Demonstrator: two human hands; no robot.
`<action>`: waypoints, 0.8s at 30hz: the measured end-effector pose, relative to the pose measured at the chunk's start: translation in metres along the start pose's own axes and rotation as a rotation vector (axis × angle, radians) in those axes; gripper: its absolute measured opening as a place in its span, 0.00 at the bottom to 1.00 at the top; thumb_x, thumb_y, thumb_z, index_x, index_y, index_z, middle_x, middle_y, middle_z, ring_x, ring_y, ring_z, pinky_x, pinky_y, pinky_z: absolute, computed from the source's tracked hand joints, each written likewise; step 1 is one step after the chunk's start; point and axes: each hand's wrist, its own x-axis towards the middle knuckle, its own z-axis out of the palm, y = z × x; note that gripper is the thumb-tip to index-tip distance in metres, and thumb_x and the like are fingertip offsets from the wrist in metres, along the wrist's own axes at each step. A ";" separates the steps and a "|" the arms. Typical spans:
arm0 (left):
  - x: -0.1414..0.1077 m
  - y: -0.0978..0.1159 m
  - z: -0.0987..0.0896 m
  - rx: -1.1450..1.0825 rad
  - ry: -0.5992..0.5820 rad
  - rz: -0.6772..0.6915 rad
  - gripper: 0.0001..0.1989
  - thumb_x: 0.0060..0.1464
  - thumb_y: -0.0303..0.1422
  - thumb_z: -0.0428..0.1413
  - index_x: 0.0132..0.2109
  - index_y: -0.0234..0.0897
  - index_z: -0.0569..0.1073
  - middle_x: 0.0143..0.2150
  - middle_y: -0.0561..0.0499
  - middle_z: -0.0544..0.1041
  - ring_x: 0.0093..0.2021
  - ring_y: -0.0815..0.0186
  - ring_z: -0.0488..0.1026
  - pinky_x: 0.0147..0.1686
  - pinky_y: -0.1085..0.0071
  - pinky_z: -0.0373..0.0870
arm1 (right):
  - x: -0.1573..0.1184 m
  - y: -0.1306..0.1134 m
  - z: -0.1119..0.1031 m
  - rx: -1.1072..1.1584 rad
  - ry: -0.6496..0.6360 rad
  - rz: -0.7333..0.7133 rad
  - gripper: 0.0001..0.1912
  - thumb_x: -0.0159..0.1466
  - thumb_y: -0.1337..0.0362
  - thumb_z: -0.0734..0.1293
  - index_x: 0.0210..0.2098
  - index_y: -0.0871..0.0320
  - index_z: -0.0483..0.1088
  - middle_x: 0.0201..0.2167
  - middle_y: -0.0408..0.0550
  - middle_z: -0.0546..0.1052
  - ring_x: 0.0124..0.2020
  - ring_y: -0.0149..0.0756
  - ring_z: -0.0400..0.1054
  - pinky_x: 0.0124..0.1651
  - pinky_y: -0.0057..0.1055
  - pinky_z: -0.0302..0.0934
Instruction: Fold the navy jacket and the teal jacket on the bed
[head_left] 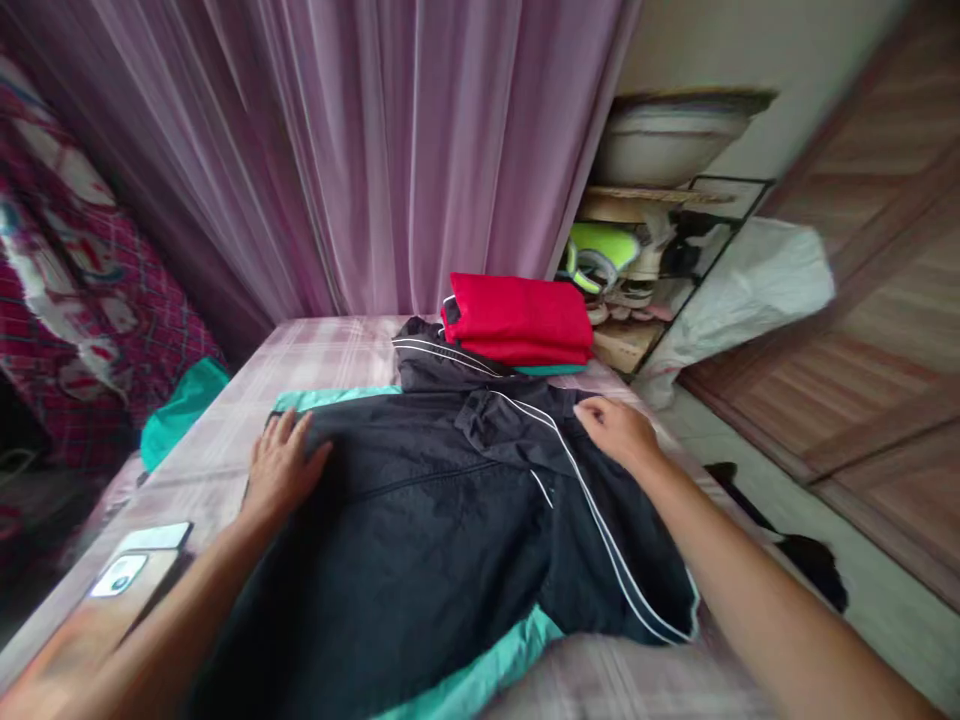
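A black jacket (442,560) with white piping and teal edges lies spread over a table covered with a pale checked cloth (300,350). Fingers extended, my left hand (281,465) rests flat on the jacket's left edge. My right hand (619,430) is closed at its far right edge, fingers curled in on the black fabric beside the piped sleeve. Part of the jacket is bunched near the middle. Just beyond it, a folded red garment (521,315) sits on the far end of the table, with dark and teal cloth showing beneath.
Two phones, one a pale slab (155,537), the other with a camera block (120,577), lie by my left forearm. A purple curtain (420,150) hangs behind the table. To the right stand a loaded rack (731,182), a white sack (772,280) and a wooden door (862,330).
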 end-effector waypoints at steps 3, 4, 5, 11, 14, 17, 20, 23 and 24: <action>-0.041 0.019 0.000 -0.041 -0.113 0.183 0.23 0.62 0.43 0.48 0.61 0.47 0.72 0.68 0.47 0.66 0.70 0.50 0.58 0.66 0.45 0.56 | -0.018 -0.009 0.003 0.079 -0.249 -0.033 0.18 0.62 0.48 0.64 0.36 0.52 0.80 0.35 0.47 0.83 0.38 0.41 0.75 0.36 0.29 0.62; -0.055 0.025 -0.001 -0.055 -0.138 0.240 0.22 0.63 0.44 0.48 0.61 0.49 0.72 0.68 0.48 0.67 0.70 0.50 0.58 0.66 0.45 0.55 | -0.021 -0.012 0.003 0.113 -0.290 -0.034 0.15 0.60 0.50 0.67 0.34 0.52 0.80 0.34 0.46 0.82 0.37 0.41 0.75 0.35 0.29 0.62; -0.067 0.031 -0.002 -0.067 -0.155 0.291 0.23 0.63 0.45 0.48 0.61 0.50 0.71 0.68 0.49 0.67 0.70 0.51 0.58 0.66 0.45 0.55 | -0.023 -0.015 0.002 0.161 -0.299 -0.024 0.11 0.57 0.53 0.69 0.33 0.52 0.79 0.33 0.46 0.82 0.37 0.41 0.74 0.36 0.29 0.62; -0.118 0.045 -0.004 -0.052 -0.181 0.337 0.27 0.63 0.49 0.48 0.65 0.48 0.68 0.69 0.45 0.65 0.70 0.49 0.59 0.66 0.46 0.55 | -0.039 -0.017 -0.022 0.671 -0.293 0.032 0.12 0.60 0.59 0.64 0.39 0.56 0.76 0.33 0.45 0.81 0.37 0.37 0.74 0.41 0.30 0.66; -0.127 0.042 -0.005 -0.018 -0.185 0.304 0.28 0.63 0.49 0.48 0.66 0.46 0.67 0.69 0.45 0.64 0.70 0.49 0.58 0.67 0.46 0.54 | -0.063 -0.007 -0.043 1.092 -0.425 0.056 0.13 0.56 0.56 0.70 0.38 0.56 0.74 0.35 0.45 0.80 0.38 0.36 0.74 0.45 0.31 0.67; -0.131 0.044 -0.012 0.010 -0.200 0.270 0.29 0.64 0.49 0.48 0.67 0.44 0.66 0.70 0.44 0.63 0.71 0.50 0.57 0.68 0.46 0.52 | -0.091 0.003 -0.063 1.128 -0.703 0.051 0.17 0.52 0.54 0.74 0.38 0.56 0.75 0.35 0.44 0.80 0.36 0.33 0.73 0.45 0.31 0.66; -0.133 0.049 -0.020 0.023 -0.218 0.239 0.29 0.64 0.48 0.47 0.67 0.43 0.65 0.70 0.44 0.63 0.71 0.51 0.56 0.68 0.48 0.51 | -0.117 0.006 -0.072 0.861 -1.031 -0.038 0.19 0.51 0.52 0.76 0.34 0.60 0.77 0.31 0.44 0.79 0.33 0.33 0.72 0.41 0.29 0.65; -0.136 0.054 -0.026 0.033 -0.229 0.215 0.28 0.65 0.47 0.45 0.67 0.42 0.65 0.70 0.45 0.63 0.71 0.52 0.56 0.68 0.49 0.52 | -0.142 0.005 -0.066 0.631 -1.200 -0.091 0.21 0.47 0.49 0.77 0.30 0.60 0.78 0.28 0.44 0.78 0.32 0.33 0.71 0.40 0.29 0.64; -0.137 0.054 -0.027 0.034 -0.231 0.206 0.28 0.66 0.46 0.45 0.67 0.42 0.65 0.70 0.45 0.63 0.71 0.53 0.56 0.68 0.49 0.52 | -0.149 0.005 -0.063 0.588 -1.235 -0.106 0.22 0.46 0.48 0.77 0.29 0.60 0.78 0.28 0.44 0.78 0.32 0.34 0.71 0.40 0.29 0.65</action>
